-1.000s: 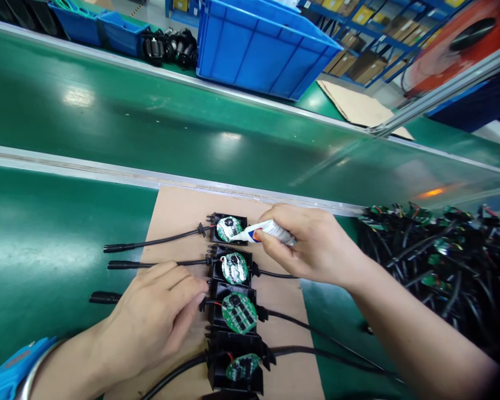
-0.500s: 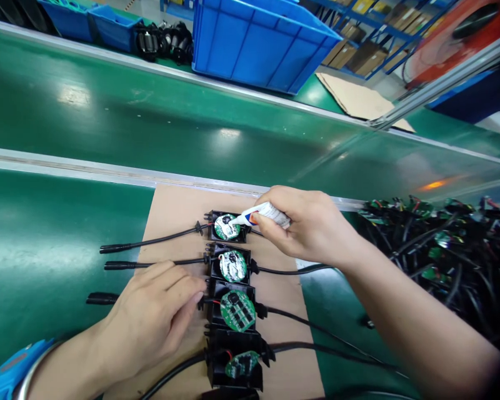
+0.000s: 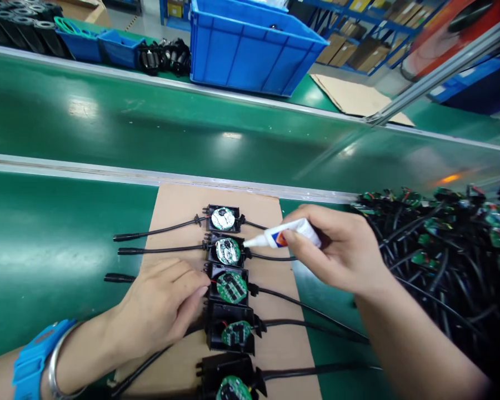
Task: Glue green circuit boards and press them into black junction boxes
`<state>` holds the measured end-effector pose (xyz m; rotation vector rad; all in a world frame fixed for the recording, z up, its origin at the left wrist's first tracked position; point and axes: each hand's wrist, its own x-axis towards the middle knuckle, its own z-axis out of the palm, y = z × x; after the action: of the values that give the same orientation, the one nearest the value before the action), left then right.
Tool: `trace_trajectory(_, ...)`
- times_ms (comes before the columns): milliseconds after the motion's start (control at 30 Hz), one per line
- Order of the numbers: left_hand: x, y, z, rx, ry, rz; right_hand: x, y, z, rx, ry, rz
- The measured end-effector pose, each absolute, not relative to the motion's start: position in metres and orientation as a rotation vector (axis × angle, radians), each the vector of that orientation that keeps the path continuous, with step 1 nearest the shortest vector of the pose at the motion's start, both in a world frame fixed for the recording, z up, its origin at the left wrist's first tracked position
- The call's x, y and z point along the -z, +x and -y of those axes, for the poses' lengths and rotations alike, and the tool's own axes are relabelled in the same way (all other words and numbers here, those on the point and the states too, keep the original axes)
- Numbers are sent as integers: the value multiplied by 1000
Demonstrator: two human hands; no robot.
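My right hand is closed round a small white glue bottle with a blue and orange label. Its nozzle points left, just right of a round circuit board in the second black housing. White paste covers much of this board and of the topmost board. My left hand has its fingers pinched together at the left edge of the third housing, over a black cable that runs beneath it. The third board and the fourth board show bare green surfaces with dark parts.
The housings stand in a column on a cardboard sheet on the green bench. A fifth housing is partly cut off below. Right lies a heap of cabled boards. Behind the raised ledge stand a large blue crate and small blue bins.
My right hand has drawn the glue bottle's nozzle off the topmost board, down and to the right beside the second one. My left hand stays by the third housing. The view has shifted slightly.
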<state>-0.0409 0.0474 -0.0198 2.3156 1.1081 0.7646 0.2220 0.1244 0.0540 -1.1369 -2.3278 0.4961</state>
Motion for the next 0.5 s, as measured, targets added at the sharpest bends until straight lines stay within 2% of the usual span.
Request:
trace_trajectory(100, 8, -35, -36, -601, 2302, -1089, -54, 223, -103, -730, -1083, 2309)
trace_trajectory(200, -3, -30, -19, -467, 2353, -1055, -54, 218, -86, -809, -994, 2381)
trace_trajectory(500, 5, -22, 3, -485, 2409, -1184, -51, 199, -90, -571, -938, 2557)
